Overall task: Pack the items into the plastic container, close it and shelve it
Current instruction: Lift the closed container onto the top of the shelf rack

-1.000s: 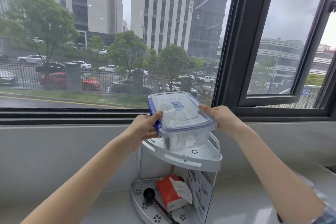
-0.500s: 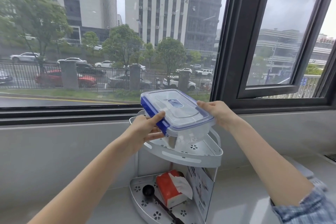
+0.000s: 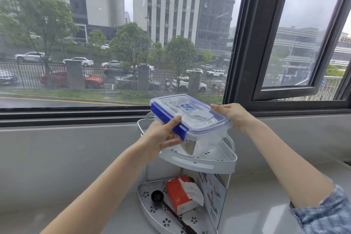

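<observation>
A clear plastic container (image 3: 191, 118) with a blue-trimmed lid and blue side clips is closed and tilted, its near corner low over the top tier of a white corner shelf (image 3: 199, 159). My left hand (image 3: 161, 135) grips its left blue clip side, thumb on top. My right hand (image 3: 231, 114) holds the far right edge. The contents show only dimly through the clear wall.
The shelf's lower tier (image 3: 152, 209) holds a red tissue pack (image 3: 182, 194) and a black scoop (image 3: 157, 195). The shelf stands on a grey sill against a low wall. A dark window frame (image 3: 245, 43) rises just behind.
Both hands have turned the container and lowered it toward the shelf's top tier, so its near corner now sits down by the tray.
</observation>
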The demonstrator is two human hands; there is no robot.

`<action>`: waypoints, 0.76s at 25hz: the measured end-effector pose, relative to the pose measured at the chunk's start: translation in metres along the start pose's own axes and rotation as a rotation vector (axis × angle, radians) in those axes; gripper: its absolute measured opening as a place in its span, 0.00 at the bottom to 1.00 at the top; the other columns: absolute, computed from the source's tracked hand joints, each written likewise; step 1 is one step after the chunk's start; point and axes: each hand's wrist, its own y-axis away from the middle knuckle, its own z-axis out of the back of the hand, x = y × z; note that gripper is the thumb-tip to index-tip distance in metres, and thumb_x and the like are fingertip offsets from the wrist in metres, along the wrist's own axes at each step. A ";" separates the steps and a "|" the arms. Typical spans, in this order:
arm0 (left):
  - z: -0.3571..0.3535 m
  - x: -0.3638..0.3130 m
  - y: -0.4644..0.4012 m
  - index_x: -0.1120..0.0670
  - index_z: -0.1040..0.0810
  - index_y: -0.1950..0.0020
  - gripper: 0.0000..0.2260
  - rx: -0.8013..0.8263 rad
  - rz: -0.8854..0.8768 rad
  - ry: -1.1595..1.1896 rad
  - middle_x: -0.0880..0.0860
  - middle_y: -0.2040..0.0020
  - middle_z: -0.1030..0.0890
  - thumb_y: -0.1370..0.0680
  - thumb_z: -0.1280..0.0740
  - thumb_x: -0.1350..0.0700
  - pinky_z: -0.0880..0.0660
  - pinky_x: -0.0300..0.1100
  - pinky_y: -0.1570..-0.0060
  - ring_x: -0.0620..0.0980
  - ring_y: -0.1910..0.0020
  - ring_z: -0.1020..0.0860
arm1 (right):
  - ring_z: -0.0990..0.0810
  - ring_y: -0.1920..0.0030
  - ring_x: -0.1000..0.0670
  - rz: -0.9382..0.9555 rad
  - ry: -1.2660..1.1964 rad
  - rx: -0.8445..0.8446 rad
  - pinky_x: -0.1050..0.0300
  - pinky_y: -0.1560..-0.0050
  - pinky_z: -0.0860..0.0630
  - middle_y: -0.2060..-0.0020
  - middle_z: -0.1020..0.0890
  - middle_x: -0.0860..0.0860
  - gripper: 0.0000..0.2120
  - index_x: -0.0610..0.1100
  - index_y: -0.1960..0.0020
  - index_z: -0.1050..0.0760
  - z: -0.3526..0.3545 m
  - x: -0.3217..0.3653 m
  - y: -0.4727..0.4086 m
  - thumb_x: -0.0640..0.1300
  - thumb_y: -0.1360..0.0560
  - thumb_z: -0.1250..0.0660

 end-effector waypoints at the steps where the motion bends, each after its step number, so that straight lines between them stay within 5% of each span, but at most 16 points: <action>1: -0.001 0.002 0.000 0.59 0.25 0.56 0.09 0.003 0.010 0.005 0.50 0.73 0.16 0.27 0.33 0.53 0.23 0.35 0.76 0.45 0.73 0.18 | 0.25 0.43 0.47 -0.001 0.001 -0.002 0.52 0.41 0.29 0.38 0.23 0.46 0.21 0.41 0.45 0.21 0.001 0.000 -0.001 0.54 0.31 0.30; 6: -0.004 0.018 0.001 0.58 0.24 0.56 0.08 0.002 0.033 0.033 0.50 0.74 0.16 0.28 0.32 0.53 0.23 0.35 0.76 0.46 0.73 0.18 | 0.23 0.45 0.48 -0.033 -0.046 0.036 0.52 0.42 0.28 0.42 0.20 0.45 0.22 0.39 0.44 0.21 0.000 -0.001 -0.006 0.52 0.33 0.28; 11: -0.001 0.016 -0.001 0.58 0.24 0.55 0.10 -0.017 0.040 0.010 0.50 0.73 0.16 0.28 0.32 0.53 0.22 0.35 0.75 0.47 0.72 0.18 | 0.21 0.59 0.52 -0.046 -0.100 0.058 0.59 0.58 0.24 0.56 0.18 0.49 0.22 0.37 0.43 0.23 -0.001 -0.002 -0.005 0.50 0.31 0.29; 19: 0.004 0.012 0.009 0.59 0.24 0.58 0.06 -0.005 0.075 -0.057 0.52 0.75 0.17 0.26 0.34 0.57 0.20 0.37 0.74 0.47 0.74 0.18 | 0.23 0.58 0.49 -0.042 0.026 -0.005 0.57 0.60 0.24 0.50 0.20 0.42 0.20 0.39 0.41 0.23 0.001 0.005 0.006 0.52 0.24 0.39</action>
